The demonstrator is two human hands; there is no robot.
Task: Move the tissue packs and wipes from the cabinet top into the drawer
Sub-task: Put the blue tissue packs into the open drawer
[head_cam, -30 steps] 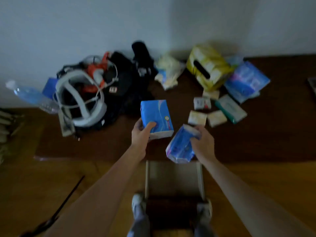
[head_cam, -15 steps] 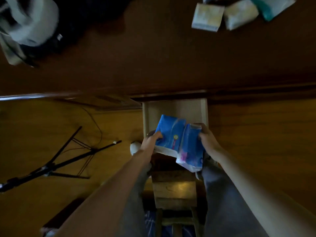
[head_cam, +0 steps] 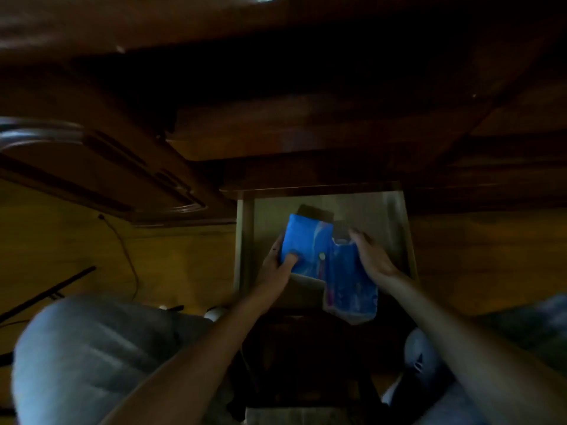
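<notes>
The open wooden drawer (head_cam: 389, 216) juts out from the dark cabinet front, its pale bottom showing. My left hand (head_cam: 274, 266) grips a blue box-shaped tissue pack (head_cam: 308, 250) over the drawer's left part, thumb on top. My right hand (head_cam: 372, 256) holds a soft blue wipes pack (head_cam: 349, 289) right beside it, over the drawer's front edge. The two packs touch side by side. A dark flat shape lies in the drawer behind the tissue pack. The cabinet top and the other packs are out of view.
The cabinet's carved door panel (head_cam: 101, 167) stands to the left of the drawer. A thin cable (head_cam: 125, 253) and black tripod legs (head_cam: 46, 294) lie on the wooden floor at left. My knees in grey trousers (head_cam: 92, 357) are low on both sides.
I have crouched lower and the view has dropped from the cabinet top to the drawer. Both hands have carried the blue packs down and further into the drawer.
</notes>
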